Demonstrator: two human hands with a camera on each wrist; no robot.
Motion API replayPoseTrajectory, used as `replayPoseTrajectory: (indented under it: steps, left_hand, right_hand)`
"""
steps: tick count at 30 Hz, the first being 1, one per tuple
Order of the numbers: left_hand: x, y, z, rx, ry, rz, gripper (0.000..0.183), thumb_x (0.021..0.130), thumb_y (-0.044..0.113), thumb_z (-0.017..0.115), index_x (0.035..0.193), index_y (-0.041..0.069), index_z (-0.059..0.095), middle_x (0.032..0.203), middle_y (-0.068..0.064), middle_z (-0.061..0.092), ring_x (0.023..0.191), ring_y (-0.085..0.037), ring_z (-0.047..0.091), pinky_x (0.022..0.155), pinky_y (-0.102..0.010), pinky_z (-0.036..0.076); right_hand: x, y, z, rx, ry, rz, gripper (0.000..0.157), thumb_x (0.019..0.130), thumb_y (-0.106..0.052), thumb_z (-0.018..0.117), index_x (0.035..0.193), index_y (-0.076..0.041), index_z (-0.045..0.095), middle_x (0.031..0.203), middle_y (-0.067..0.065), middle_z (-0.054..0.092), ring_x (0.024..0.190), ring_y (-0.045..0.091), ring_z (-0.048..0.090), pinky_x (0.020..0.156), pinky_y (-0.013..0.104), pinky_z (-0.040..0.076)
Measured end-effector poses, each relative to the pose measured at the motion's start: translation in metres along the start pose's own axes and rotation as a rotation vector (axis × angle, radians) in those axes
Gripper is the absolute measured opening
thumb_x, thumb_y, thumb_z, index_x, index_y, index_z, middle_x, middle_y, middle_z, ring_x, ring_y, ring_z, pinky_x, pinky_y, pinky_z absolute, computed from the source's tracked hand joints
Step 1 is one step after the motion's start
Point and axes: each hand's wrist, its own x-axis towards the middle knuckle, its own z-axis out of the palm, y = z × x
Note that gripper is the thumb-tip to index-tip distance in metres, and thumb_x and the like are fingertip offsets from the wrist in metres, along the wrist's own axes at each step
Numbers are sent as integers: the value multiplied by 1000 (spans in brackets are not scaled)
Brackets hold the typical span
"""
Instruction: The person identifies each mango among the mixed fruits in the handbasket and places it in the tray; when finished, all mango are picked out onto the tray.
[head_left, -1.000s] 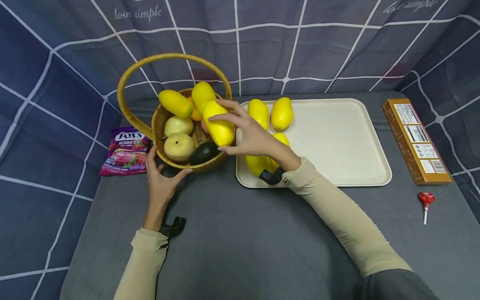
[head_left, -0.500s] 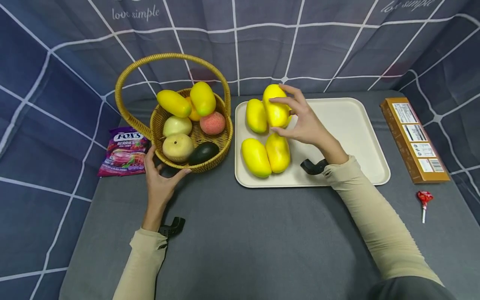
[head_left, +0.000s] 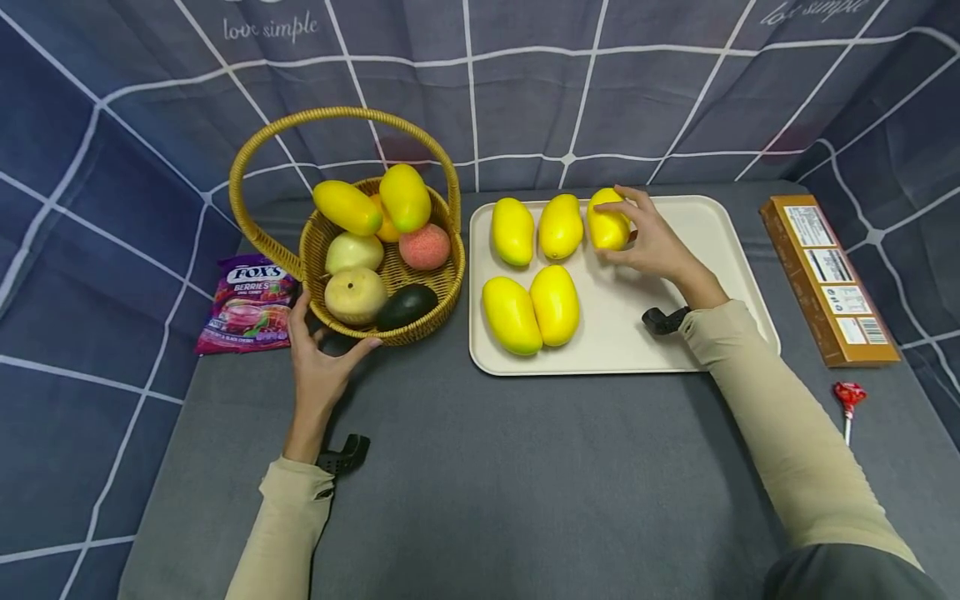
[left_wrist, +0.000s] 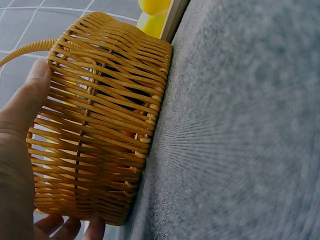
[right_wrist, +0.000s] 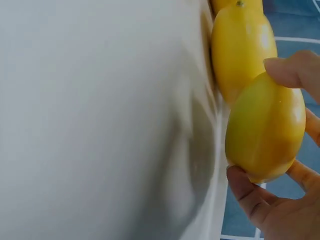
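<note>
My right hand [head_left: 648, 237] holds a yellow mango [head_left: 608, 218] between thumb and fingers over the back of the cream tray [head_left: 697, 333]. In the right wrist view the gripped mango [right_wrist: 266, 127] sits close to another mango [right_wrist: 243, 50]. Several more mangoes lie on the tray's left half, two of them side by side in front. My left hand [head_left: 318, 375] holds the near left side of the wicker basket [head_left: 442, 312], thumb and fingers spread round its wall. Inside the basket are two mangoes, a peach [head_left: 425, 247], a dark green avocado [head_left: 407, 307], an orange fruit and two pale round fruits.
A purple Fox's candy bag [head_left: 249, 304] lies left of the basket. To the right of the tray lies a brown box [head_left: 831, 282], with a red lollipop [head_left: 850, 396] in front of it. A checked curtain [head_left: 525, 100] rises behind the table.
My right hand has carried a mango from above the basket rightwards to the tray's back row, lowering it there beside two others. My left hand has stayed at the basket.
</note>
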Motion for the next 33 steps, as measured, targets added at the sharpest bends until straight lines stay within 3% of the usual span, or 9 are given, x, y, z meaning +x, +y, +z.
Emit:
replayPoseTrajectory:
  steps: [3, 6, 10, 13, 17, 27, 33]
  left_hand:
    - [2, -14, 0, -1, 5, 2, 106, 66, -5, 86, 152, -1, 23, 157, -20, 23, 142, -30, 27, 102, -55, 34]
    - [4, -29, -1, 8, 12, -2, 110, 66, 3, 89, 154, 6, 24, 158, -13, 25, 142, -23, 27, 103, -52, 35]
    - [5, -35, -1, 16, 12, 1, 109, 67, 13, 91, 154, 13, 26, 158, -6, 26, 141, -16, 28, 103, -44, 36]
    - [5, -36, -1, 15, 12, 14, 107, 68, 14, 90, 154, 14, 26, 158, -5, 26, 141, -15, 28, 102, -36, 37]
    - [4, -36, -1, 13, 12, 20, 107, 68, 13, 90, 154, 13, 26, 158, -6, 26, 141, -17, 29, 100, -29, 36]
    - [4, -36, -2, 22, 13, 14, 109, 66, 13, 91, 154, 15, 26, 158, -3, 26, 141, -16, 28, 100, -31, 37]
    - [3, -26, -2, 26, 0, 1, 109, 68, 12, 90, 154, 9, 24, 158, -10, 25, 142, -19, 27, 104, -49, 36]
  right_hand:
    - [3, 8, 1, 3, -1, 6, 67, 76, -9, 81, 138, -10, 54, 161, 13, 18, 133, 38, 38, 77, 17, 41]
    - [6, 14, 2, -11, 1, 6, 67, 76, -9, 82, 137, -11, 55, 161, 13, 18, 136, 39, 36, 80, 17, 40]
    - [7, 20, 5, -29, -6, -14, 67, 75, -8, 82, 137, -9, 56, 160, 16, 17, 143, 39, 27, 98, 37, 41]
    - [8, 22, 5, -26, -16, -42, 69, 74, -6, 83, 138, -8, 55, 160, 18, 16, 146, 39, 21, 110, 53, 32]
    - [8, 21, 6, -45, -37, -54, 72, 75, -7, 82, 141, -8, 52, 162, 16, 15, 147, 40, 16, 116, 59, 20]
    - [7, 15, 7, -95, -60, -35, 74, 79, -15, 80, 145, -13, 48, 165, 13, 11, 146, 45, 9, 112, 65, 16]
    - [4, 13, 6, -114, -33, -15, 76, 80, -19, 81, 146, -12, 46, 164, 13, 12, 146, 44, 10, 113, 65, 15]
